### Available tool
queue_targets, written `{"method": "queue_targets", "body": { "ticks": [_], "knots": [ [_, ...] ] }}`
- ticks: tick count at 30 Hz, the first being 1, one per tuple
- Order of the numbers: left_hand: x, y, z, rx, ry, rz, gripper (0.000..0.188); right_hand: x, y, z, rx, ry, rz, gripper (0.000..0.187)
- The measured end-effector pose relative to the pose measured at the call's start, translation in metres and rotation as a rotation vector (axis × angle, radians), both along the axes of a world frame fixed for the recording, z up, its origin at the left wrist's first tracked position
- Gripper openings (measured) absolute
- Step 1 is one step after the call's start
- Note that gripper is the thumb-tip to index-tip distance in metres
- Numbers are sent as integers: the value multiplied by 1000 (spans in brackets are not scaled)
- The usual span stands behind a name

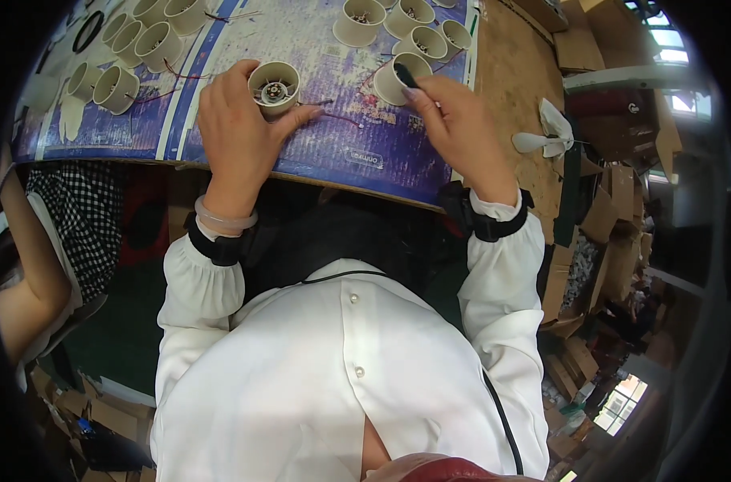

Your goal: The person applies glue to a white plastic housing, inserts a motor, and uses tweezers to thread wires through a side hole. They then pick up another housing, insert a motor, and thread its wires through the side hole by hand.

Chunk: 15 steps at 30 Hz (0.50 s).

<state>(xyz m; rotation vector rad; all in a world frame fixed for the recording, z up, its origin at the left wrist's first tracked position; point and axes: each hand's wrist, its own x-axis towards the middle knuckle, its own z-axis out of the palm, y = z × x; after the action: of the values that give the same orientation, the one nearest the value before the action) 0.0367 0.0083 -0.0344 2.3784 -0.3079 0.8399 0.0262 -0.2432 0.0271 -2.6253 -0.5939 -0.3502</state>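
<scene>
Looking down from the head view, the left hand (235, 128) held a cream plastic ring housing (274, 87) upright on the counter (317, 153), its grip closed around the rim, thin wires (333, 115) trailing off. The right hand (455, 128) pinched a dark tool (406, 78) at a second housing (398, 79). The housing looked light, stiff, thin-walled and probably crushable; taking it by the outer wall seemed safest.

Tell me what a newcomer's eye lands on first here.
The left hand grips a cream cylindrical housing with thin wires trailing, at the middle of the blue printed sheet. The right hand pokes a dark tool into another housing. More cream housings cluster at the far left and far right.
</scene>
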Motion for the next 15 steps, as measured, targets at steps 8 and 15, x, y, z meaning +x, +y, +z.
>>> {"method": "queue_targets", "body": {
  "ticks": [8,15],
  "knots": [
    [-13,-5,11,-109,-221,-330,75,-46,17,17,247,440,13,23],
    [-18,-44,17,-73,-44,-619,79,-51,-2,6,732,406,-172,26]
  ]
}}
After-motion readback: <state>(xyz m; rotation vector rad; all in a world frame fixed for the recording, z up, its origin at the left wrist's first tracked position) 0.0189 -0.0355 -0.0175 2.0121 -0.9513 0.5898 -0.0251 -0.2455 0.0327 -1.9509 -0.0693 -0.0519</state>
